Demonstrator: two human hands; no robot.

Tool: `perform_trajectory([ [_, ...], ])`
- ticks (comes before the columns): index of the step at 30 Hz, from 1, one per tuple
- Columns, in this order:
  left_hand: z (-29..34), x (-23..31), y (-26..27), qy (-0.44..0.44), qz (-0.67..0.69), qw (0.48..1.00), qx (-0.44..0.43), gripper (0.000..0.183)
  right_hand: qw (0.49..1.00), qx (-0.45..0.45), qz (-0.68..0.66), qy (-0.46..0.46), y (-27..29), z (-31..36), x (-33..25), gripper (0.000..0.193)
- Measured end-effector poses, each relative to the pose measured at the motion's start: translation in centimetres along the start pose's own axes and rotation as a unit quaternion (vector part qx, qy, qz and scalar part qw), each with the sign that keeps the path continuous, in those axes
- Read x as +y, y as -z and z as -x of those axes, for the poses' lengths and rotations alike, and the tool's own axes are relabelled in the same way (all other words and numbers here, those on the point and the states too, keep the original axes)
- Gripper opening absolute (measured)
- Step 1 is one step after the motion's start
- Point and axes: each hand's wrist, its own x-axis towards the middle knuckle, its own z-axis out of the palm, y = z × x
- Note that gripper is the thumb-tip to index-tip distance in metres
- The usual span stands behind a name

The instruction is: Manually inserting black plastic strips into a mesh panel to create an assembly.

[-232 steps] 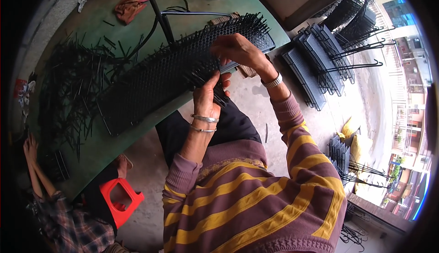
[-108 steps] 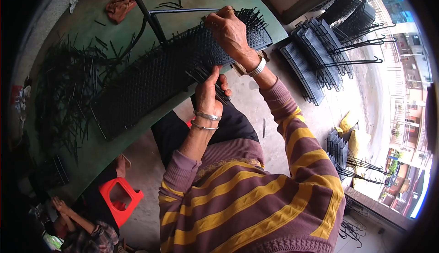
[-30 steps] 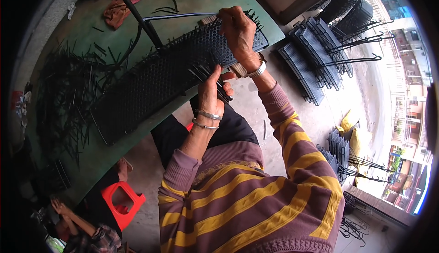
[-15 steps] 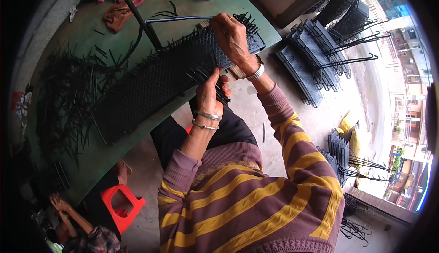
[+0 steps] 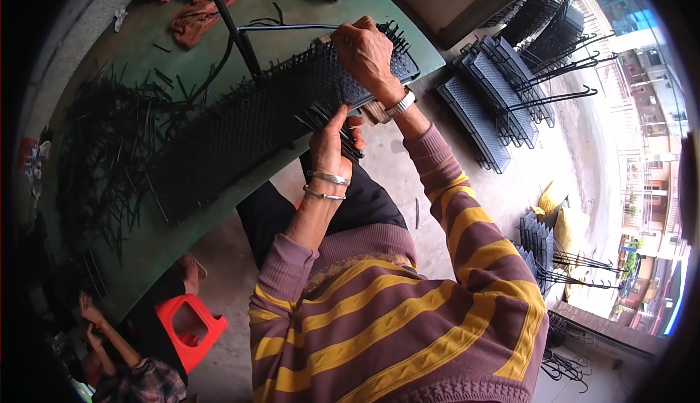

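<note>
A long black mesh rack (image 5: pixel 244 137) lies slantwise on the green table, with short black strips (image 5: pixel 292 59) sticking up along its far side. My left hand (image 5: pixel 330 151) is closed around a bundle of thin black strips (image 5: pixel 315 116) at the rack's near edge. Over the rack's right part is my right hand (image 5: pixel 368 55), its fingers bent together and pointing down at the mesh. Whatever those fingertips grip is hidden behind the hand. A black metal rod frame (image 5: pixel 244 53) rises from behind the rack.
Loose black strips (image 5: pixel 109 133) lie heaped at the table's left. A reddish cloth (image 5: pixel 195 20) sits at the back. Finished-looking black racks with hooks (image 5: pixel 485 97) stand on the floor at right. Another person's hands (image 5: pixel 95 319) and a red stool (image 5: pixel 191 330) appear at lower left.
My right hand has shifted slightly left over the rack, fingers still bent. My left hand keeps the bundle in nearly the same place. The other person's hands have moved apart.
</note>
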Motion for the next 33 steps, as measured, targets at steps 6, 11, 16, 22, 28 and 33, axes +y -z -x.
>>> perform_trajectory([
  [6, 0.1, 0.0, 0.4, -0.018, -0.023, 1.000, 0.007, 0.019, 0.995, -0.004, -0.103, -0.008, 0.8, 1.7, 0.7, 0.019],
  [11, 0.0, 0.1, 0.2, -0.018, -0.045, 0.999, 0.007, 0.019, 0.872, -0.290, -0.387, -0.072, 5.1, 3.2, 0.2, 0.019],
  [16, -0.2, -0.2, -0.4, 0.014, -0.040, 0.998, 0.051, 0.021, 0.908, -0.194, -0.354, -0.111, 6.4, 2.6, 0.6, 0.013],
  [22, -0.1, -0.1, -1.2, 0.046, -0.029, 0.998, 0.003, 0.028, 0.959, 0.069, -0.269, -0.058, 3.4, 0.4, 1.7, 0.008],
  [28, -0.9, -0.2, -0.6, 0.035, -0.053, 0.998, 0.002, 0.031, 0.949, 0.068, -0.303, -0.044, 0.3, 0.6, 2.0, 0.009],
  [33, -0.9, -0.3, -0.5, 0.045, -0.053, 0.997, 0.017, 0.027, 0.959, 0.050, -0.278, -0.026, -0.1, 0.3, 1.7, 0.008],
])
